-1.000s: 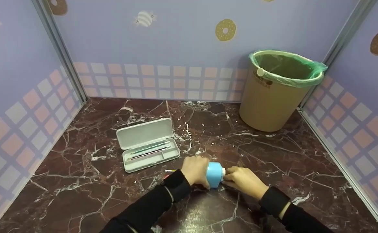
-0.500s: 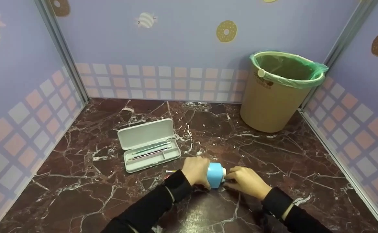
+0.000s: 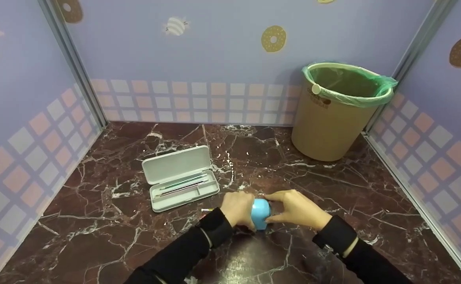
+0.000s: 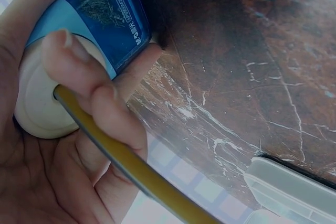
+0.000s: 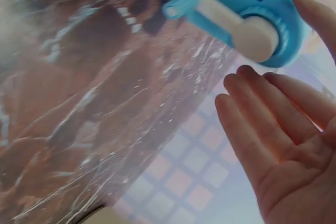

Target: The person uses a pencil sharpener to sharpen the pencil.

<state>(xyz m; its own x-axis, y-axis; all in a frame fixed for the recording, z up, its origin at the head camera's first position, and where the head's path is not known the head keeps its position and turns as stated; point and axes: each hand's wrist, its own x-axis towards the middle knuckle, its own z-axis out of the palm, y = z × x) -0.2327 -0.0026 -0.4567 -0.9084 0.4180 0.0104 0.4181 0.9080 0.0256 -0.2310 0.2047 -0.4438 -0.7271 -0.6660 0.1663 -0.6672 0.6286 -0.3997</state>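
Observation:
A blue hand-crank pencil sharpener (image 3: 260, 213) lies in the grip of my left hand (image 3: 236, 209), near the middle of the tabletop. In the left wrist view a yellow-and-dark pencil (image 4: 123, 156) runs into the hole of its cream round face, with my curled fingers against the pencil. Shavings (image 4: 102, 6) show through its clear blue bin. My right hand (image 3: 299, 211) is at the crank end, fingers extended and spread from the thumb. In the right wrist view the thumb tip is at the blue casing, and the fingers are apart from the white-and-blue crank (image 5: 218, 14).
An open white pencil case (image 3: 183, 193) with several pencils (image 3: 183, 182) stands on the dark marbled tabletop (image 3: 108, 232), left of and beyond my hands. A tan bin (image 3: 325, 130) with a green liner is at the back right. Patterned walls enclose three sides.
My right hand has come off the low crank area and spread its thumb and fingers at the sharpener's end. The crank knob is hidden now in the head view. My left hand stays put.

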